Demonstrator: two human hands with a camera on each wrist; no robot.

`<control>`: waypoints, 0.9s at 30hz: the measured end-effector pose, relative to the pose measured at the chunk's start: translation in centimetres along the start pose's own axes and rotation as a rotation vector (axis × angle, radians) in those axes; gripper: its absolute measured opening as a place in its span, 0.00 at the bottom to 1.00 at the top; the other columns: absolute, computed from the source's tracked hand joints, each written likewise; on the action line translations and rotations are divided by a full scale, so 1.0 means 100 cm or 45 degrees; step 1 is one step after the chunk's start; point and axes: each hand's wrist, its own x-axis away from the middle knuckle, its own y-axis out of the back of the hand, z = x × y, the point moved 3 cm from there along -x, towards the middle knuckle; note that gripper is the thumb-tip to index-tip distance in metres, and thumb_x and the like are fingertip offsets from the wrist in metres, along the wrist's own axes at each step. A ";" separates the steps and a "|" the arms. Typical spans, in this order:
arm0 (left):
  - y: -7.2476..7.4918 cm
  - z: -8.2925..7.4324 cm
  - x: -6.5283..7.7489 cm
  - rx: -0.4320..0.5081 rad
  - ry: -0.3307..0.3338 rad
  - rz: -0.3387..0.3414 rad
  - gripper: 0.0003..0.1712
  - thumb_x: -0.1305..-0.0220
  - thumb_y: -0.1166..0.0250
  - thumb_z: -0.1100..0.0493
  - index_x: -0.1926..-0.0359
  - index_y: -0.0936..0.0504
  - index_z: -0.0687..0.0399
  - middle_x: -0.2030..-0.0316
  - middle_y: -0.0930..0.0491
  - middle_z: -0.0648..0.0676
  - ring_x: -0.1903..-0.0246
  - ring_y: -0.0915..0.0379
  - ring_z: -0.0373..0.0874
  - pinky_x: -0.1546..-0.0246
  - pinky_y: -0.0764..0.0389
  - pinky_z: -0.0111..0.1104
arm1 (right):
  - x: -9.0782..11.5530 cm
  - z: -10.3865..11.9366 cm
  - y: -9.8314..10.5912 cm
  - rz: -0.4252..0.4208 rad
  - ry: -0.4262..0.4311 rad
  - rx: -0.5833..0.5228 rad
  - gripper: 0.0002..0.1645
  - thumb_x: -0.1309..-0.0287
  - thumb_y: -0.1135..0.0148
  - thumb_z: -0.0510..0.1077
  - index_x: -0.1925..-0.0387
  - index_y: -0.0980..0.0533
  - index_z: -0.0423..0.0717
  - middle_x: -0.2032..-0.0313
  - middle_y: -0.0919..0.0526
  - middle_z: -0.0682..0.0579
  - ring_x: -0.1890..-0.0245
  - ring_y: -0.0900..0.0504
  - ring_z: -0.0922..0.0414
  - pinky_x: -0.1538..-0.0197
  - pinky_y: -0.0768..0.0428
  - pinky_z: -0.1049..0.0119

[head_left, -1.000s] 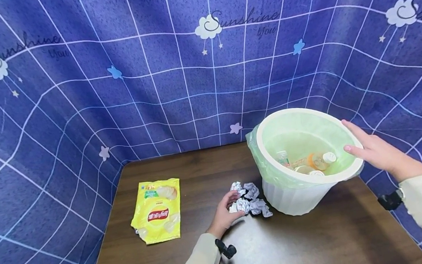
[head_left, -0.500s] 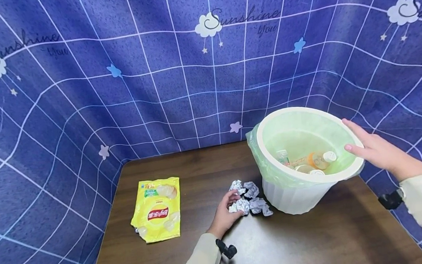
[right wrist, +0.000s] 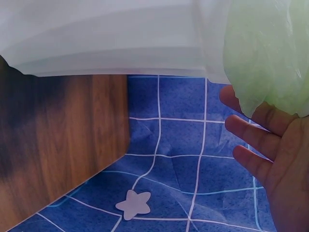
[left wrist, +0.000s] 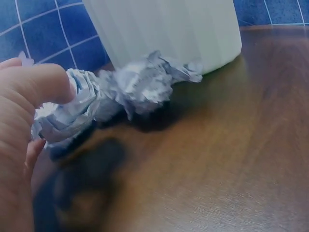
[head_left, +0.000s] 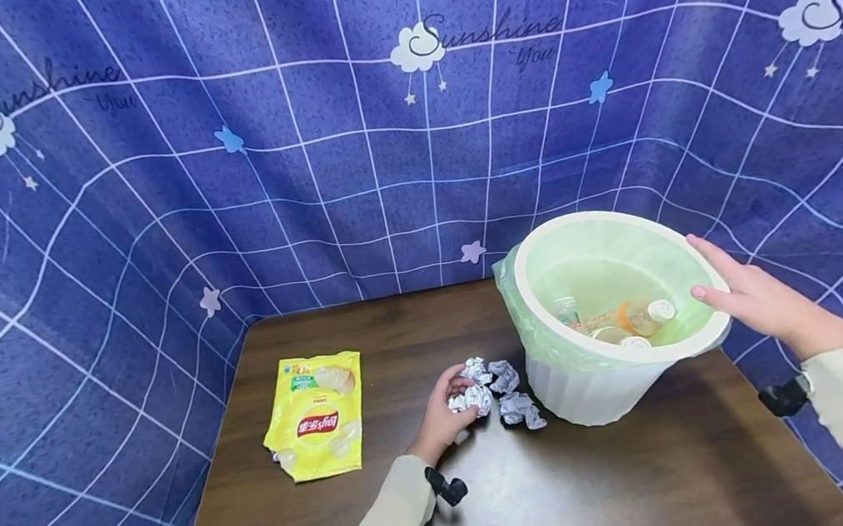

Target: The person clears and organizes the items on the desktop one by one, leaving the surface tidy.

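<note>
My left hand [head_left: 438,416] grips a crumpled paper ball [head_left: 476,402] between thumb and fingers; a shadow lies under it in the left wrist view. Right beside it on the brown table are more crumpled paper balls [head_left: 521,410], close to the foot of a white trash can [head_left: 584,395]. My right hand [head_left: 759,300] holds the can's rim at the right, thumb over the edge and fingers outside against the pale green liner [right wrist: 270,53]. Inside the can lie an orange-labelled bottle [head_left: 640,319] and other clear containers, partly hidden by the near rim.
A yellow Lay's chip bag [head_left: 318,422] lies flat on the left part of the table [head_left: 397,324]. Behind the table and along both sides hangs a blue curtain [head_left: 337,162] with white grid lines. The can stands near the table's right edge.
The left hand has drawn one paper ball slightly up and away from the other balls. The right hand stays on the can's rim; the chip bag has not moved.
</note>
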 end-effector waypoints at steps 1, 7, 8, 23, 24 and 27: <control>0.001 -0.003 -0.002 0.002 0.007 0.003 0.40 0.50 0.33 0.80 0.34 0.37 0.80 0.51 0.24 0.80 0.49 0.28 0.75 0.42 0.31 0.63 | 0.000 0.000 0.000 0.000 0.001 0.001 0.48 0.33 0.39 0.46 0.20 0.52 0.45 0.51 0.18 0.29 0.54 0.19 0.40 0.57 0.28 0.65; 0.009 -0.021 -0.015 -0.031 0.015 -0.047 0.40 0.50 0.33 0.80 0.34 0.34 0.74 0.51 0.24 0.80 0.48 0.28 0.74 0.40 0.33 0.64 | 0.000 0.000 0.001 0.004 -0.014 -0.005 0.48 0.33 0.39 0.47 0.20 0.52 0.47 0.51 0.17 0.31 0.54 0.19 0.47 0.58 0.30 0.71; 0.010 -0.025 -0.018 -0.032 0.002 -0.057 0.40 0.50 0.33 0.80 0.34 0.34 0.73 0.51 0.24 0.80 0.48 0.28 0.74 0.41 0.33 0.64 | 0.000 0.001 0.001 0.005 -0.018 -0.009 0.48 0.33 0.39 0.47 0.20 0.52 0.47 0.51 0.17 0.31 0.54 0.19 0.49 0.58 0.30 0.72; 0.035 -0.068 -0.069 -0.073 -0.167 -0.121 0.40 0.51 0.34 0.82 0.34 0.34 0.74 0.53 0.22 0.78 0.52 0.27 0.72 0.42 0.30 0.63 | 0.001 0.004 0.002 0.008 -0.026 -0.030 0.48 0.32 0.40 0.48 0.20 0.53 0.47 0.47 0.20 0.27 0.51 0.21 0.37 0.56 0.29 0.68; 0.035 -0.072 -0.072 -0.080 -0.181 -0.128 0.40 0.51 0.34 0.82 0.34 0.33 0.74 0.53 0.22 0.77 0.52 0.26 0.72 0.42 0.30 0.63 | 0.001 0.004 0.002 0.009 -0.028 -0.033 0.48 0.32 0.40 0.48 0.20 0.53 0.47 0.47 0.21 0.26 0.51 0.21 0.36 0.56 0.29 0.66; 0.038 -0.082 -0.079 -0.103 -0.231 -0.145 0.39 0.51 0.34 0.81 0.35 0.33 0.75 0.54 0.22 0.77 0.53 0.26 0.72 0.43 0.29 0.63 | 0.001 0.006 0.001 0.012 -0.025 -0.036 0.48 0.32 0.41 0.47 0.20 0.54 0.45 0.47 0.22 0.25 0.50 0.21 0.33 0.53 0.26 0.52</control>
